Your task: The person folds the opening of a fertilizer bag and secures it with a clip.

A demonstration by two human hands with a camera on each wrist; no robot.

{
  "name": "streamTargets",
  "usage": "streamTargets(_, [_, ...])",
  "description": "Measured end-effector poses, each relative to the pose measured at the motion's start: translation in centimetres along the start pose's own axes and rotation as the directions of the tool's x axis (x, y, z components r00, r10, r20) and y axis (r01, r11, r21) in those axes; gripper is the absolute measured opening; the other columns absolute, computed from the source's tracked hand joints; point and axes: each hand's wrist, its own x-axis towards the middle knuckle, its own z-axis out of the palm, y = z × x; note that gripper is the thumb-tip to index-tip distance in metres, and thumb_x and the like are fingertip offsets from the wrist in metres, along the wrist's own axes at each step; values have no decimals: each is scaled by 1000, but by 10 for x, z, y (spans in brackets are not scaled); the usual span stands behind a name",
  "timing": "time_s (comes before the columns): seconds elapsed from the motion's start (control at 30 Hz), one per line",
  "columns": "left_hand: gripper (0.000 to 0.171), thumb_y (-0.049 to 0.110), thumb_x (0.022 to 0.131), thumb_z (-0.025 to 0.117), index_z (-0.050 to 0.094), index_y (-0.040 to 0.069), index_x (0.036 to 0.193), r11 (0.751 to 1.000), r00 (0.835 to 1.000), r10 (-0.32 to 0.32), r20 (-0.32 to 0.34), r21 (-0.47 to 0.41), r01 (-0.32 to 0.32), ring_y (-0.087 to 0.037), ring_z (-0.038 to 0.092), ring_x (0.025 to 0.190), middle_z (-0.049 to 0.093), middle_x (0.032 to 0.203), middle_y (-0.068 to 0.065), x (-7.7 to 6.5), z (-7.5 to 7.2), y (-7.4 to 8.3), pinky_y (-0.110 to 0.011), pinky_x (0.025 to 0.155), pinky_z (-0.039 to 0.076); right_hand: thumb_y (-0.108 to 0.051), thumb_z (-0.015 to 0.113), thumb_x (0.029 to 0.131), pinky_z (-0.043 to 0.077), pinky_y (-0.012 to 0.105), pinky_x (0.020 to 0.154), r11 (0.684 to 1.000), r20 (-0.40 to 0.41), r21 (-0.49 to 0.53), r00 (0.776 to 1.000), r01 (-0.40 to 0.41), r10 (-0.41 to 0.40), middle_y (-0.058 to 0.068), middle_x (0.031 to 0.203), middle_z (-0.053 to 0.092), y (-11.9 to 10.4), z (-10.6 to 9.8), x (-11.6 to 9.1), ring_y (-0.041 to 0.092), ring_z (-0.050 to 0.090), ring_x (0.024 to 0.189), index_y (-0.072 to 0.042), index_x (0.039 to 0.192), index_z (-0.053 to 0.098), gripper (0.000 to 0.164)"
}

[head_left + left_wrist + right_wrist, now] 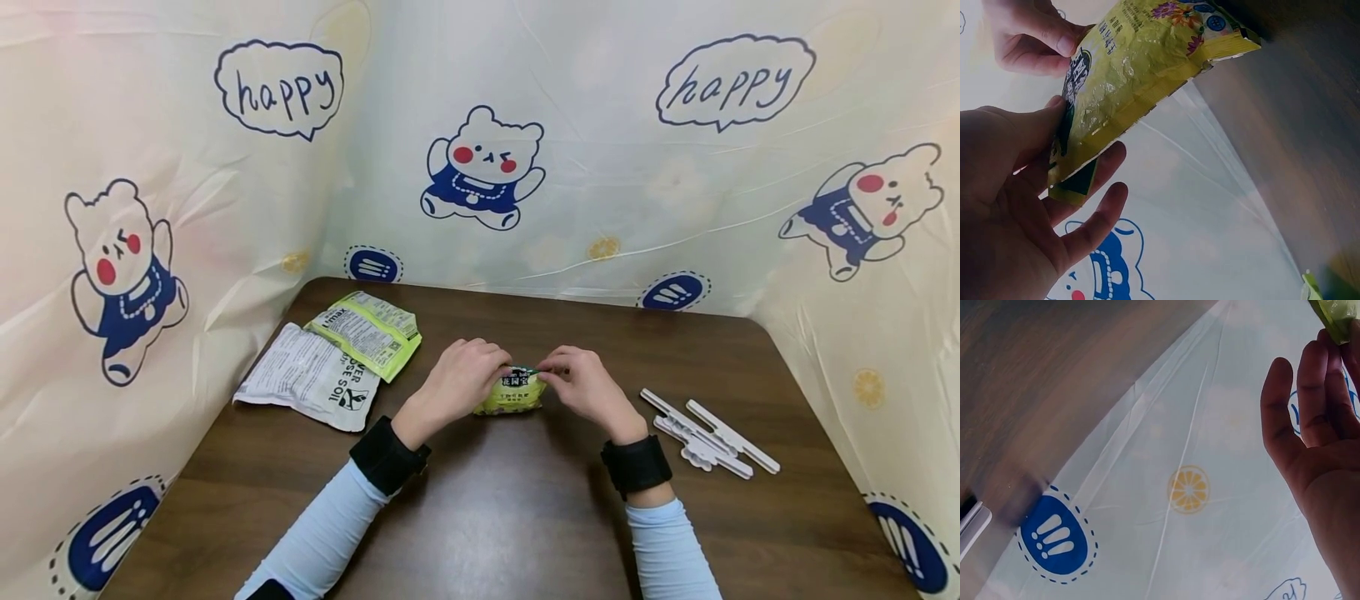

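Observation:
A small yellow-green foil packet (510,400) with a dark green top strip stands near the middle of the table. My left hand (459,377) pinches its top left edge, and my right hand (587,385) pinches the top right edge. Flowers and printed characters show on the crinkled front of the packet (1132,69) in the left wrist view; there, two fingers of the left hand (1016,181) stretch out behind it. Only a corner of the packet (1337,319) appears in the right wrist view, between the thumb and fingers of the right hand (1329,450).
At the back left, a white bag (300,375) printed with "SOIL" lies partly under a lime-green bag (371,333). Several slim white plastic pieces (705,433) lie to the right of my right hand. A curtain printed with bears surrounds the brown wooden table (502,517).

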Motion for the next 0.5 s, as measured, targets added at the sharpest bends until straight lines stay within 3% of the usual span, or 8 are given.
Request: streamTargets(0.5, [12, 21, 105, 68, 79, 15, 104, 1000, 1000, 3, -11, -15, -3, -20, 68, 92, 72, 97, 2, 1, 1, 0, -39, 78, 53, -3, 78, 96, 58, 38, 78, 999, -28, 38, 999, -29, 30, 2, 94, 73, 5, -2, 0, 15, 68, 84, -6, 98, 81, 5])
